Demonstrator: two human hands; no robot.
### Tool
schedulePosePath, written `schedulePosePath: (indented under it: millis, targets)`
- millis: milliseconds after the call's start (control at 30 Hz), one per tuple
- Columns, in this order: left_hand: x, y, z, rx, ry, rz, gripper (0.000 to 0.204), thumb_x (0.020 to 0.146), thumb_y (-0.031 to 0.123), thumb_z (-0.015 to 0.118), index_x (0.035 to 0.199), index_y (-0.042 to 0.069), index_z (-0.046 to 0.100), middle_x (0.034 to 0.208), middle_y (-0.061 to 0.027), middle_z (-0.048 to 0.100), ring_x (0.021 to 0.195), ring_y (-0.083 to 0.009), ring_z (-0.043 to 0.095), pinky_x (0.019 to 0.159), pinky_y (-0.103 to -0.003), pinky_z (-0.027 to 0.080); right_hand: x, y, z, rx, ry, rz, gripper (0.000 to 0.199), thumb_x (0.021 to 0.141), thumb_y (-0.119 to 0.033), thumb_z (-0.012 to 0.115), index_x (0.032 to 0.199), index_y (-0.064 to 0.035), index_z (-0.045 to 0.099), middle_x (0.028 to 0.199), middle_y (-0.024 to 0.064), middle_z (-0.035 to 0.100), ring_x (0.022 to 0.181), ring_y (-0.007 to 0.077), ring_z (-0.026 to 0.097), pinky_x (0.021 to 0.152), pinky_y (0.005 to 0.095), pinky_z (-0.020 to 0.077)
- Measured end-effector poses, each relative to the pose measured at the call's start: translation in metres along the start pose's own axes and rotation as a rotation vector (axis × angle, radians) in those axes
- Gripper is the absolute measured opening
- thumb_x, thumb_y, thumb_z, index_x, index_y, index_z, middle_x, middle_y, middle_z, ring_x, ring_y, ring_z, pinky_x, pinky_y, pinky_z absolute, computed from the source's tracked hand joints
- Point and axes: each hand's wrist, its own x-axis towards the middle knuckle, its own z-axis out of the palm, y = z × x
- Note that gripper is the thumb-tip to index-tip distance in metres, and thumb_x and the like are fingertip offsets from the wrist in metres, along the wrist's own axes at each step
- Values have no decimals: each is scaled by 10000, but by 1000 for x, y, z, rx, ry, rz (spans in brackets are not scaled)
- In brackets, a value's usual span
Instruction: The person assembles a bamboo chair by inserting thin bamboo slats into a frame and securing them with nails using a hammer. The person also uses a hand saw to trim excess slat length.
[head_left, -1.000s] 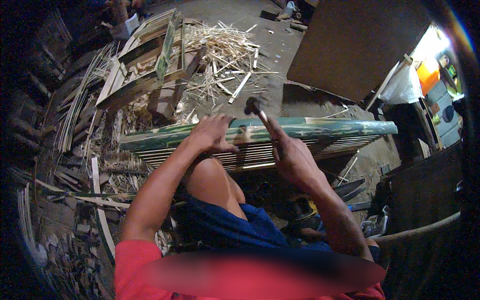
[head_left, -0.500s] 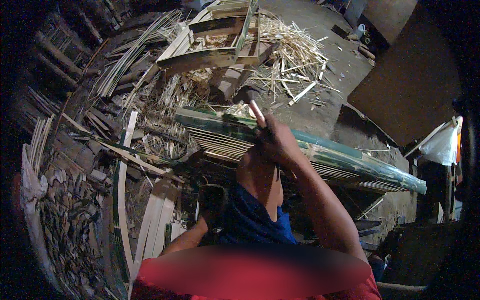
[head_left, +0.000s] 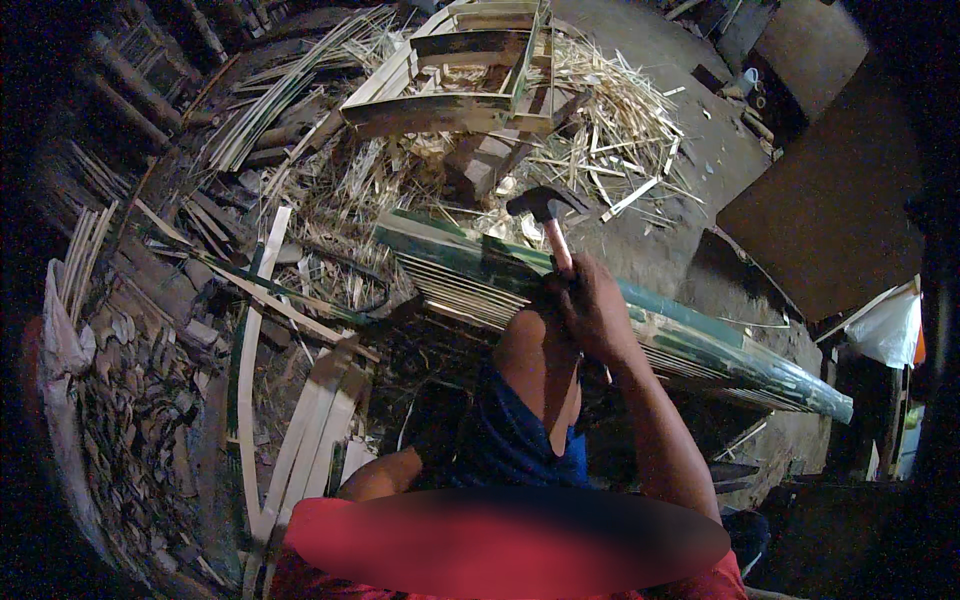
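My right hand (head_left: 590,310) is closed around the pale handle of a hammer (head_left: 545,205). The hammer's dark head stands just above the far edge of a bamboo panel. That panel, a long green bamboo pole (head_left: 700,345) with a row of thin slats (head_left: 460,285) fixed under it, lies across my bare knee (head_left: 540,360). My left forearm (head_left: 385,475) reaches down to the lower left. Its hand is lost in the dark under the panel, so I cannot make out what it touches.
A half-built bamboo frame (head_left: 470,70) stands at the back beside a heap of pale splinters (head_left: 610,130). Long bent strips (head_left: 250,380) and a sack of chips (head_left: 130,400) lie on the left. A dark board (head_left: 830,220) and a white bag (head_left: 890,330) are on the right.
My left hand has come off the top of the panel and dropped down to the left into shadow. My right hand has kept the hammer. The view has swung left.
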Motion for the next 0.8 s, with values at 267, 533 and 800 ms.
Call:
schedulePosePath:
  millis: [267,533,800]
  targets:
    - [-14,-2,-83,-154,22,95,264,923,165,601,1128,29,697,1093,-212,712,1016,-378,689,862,-452,544,2,5,-1,-5,-47,5,251,887,-187,654,1023,-10,539,950,237,611,914,452,576,803,479,462]
    - [-69,-90,-347,-941,1068,-54,298,904,172,713,1175,48,701,1127,-158,729,1007,-297,706,891,-366,528,4,5,-9,122,-141,115,328,938,-242,642,1169,-16,584,1029,200,665,983,334,642,873,411,481]
    - [-1,-119,-446,-949,1025,338,155,978,139,642,1085,34,681,1101,-92,730,1030,-182,665,930,-330,503,15,-17,-16,1,-151,171,319,979,-239,597,1203,-12,587,1052,193,679,1001,322,648,895,406,482]
